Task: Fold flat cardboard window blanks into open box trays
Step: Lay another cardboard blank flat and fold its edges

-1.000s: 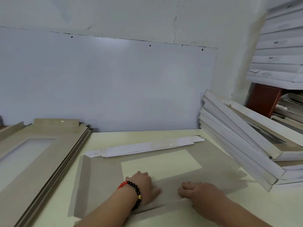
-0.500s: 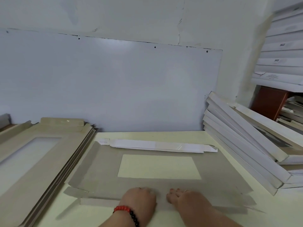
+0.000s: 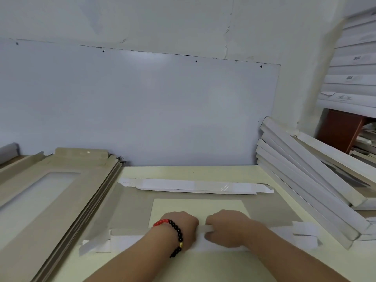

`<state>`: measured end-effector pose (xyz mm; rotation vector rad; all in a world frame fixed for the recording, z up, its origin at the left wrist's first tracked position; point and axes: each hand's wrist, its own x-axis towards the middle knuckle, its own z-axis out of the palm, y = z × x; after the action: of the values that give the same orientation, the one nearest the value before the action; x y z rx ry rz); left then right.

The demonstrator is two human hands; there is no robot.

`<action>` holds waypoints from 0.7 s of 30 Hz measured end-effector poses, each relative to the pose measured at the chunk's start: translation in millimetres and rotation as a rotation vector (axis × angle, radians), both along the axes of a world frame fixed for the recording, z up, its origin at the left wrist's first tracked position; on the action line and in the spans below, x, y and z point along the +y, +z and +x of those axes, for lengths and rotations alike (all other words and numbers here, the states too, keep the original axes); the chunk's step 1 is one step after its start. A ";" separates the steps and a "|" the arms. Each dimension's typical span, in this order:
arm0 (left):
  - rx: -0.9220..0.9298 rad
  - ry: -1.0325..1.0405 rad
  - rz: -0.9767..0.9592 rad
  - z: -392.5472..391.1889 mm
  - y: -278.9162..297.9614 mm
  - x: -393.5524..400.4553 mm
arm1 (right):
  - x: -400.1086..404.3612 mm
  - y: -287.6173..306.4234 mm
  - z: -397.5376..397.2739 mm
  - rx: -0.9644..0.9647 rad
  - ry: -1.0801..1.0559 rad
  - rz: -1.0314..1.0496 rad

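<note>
A pale panel (image 3: 138, 106) is fixed to the cracked white wall (image 3: 162, 21) behind a cream table (image 3: 183, 171).

Cardboard window blank (image 3: 130, 208) flat on table (image 3: 203, 265), far flap folded over white. Left hand (image 3: 181, 224) and right hand (image 3: 227, 226) side by side, gripping near flap (image 3: 130, 241), raised white-side up. Flat blank stack (image 3: 50, 192) at left; folded trays (image 3: 309, 174) leaning at right.

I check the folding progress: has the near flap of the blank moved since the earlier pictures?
Yes. The near flap has been lifted and folded away from the person, toward the window cutout, gripped by both hands; earlier it lay flat on the table.
</note>
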<state>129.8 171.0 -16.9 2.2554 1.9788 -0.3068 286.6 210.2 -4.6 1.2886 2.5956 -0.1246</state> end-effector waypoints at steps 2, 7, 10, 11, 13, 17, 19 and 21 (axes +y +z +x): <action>-0.009 0.011 0.106 3.8 -9.8 0.5 | -4.9 -13.4 -13.6 0.061 0.042 0.164; -0.032 -0.039 0.424 -4.2 -38.3 -2.6 | -12.1 -43.5 -21.6 0.215 0.014 0.392; -0.047 -0.064 0.502 -6.6 -45.3 -7.0 | -16.6 -53.0 -22.1 0.326 -0.030 0.517; -0.064 -0.064 0.512 -6.3 -45.9 -8.0 | -18.0 -54.7 -23.2 0.373 -0.022 0.533; -0.109 -0.052 0.575 -6.0 -47.9 -9.1 | -18.2 -57.8 -25.0 0.402 -0.028 0.495; -0.142 0.013 0.424 -13.0 -58.5 -7.5 | -6.1 -66.9 -25.8 0.346 -0.005 0.322; -0.161 0.054 0.318 -18.1 -68.8 -4.0 | 2.1 -73.3 -23.3 0.316 -0.017 0.175; -0.154 0.074 0.283 -22.4 -75.9 -0.6 | 7.6 -77.3 -16.5 0.245 -0.021 0.156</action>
<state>107.4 170.4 -92.8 2.2736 2.1308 0.1618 270.0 217.8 -81.9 1.4352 2.8471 -0.0902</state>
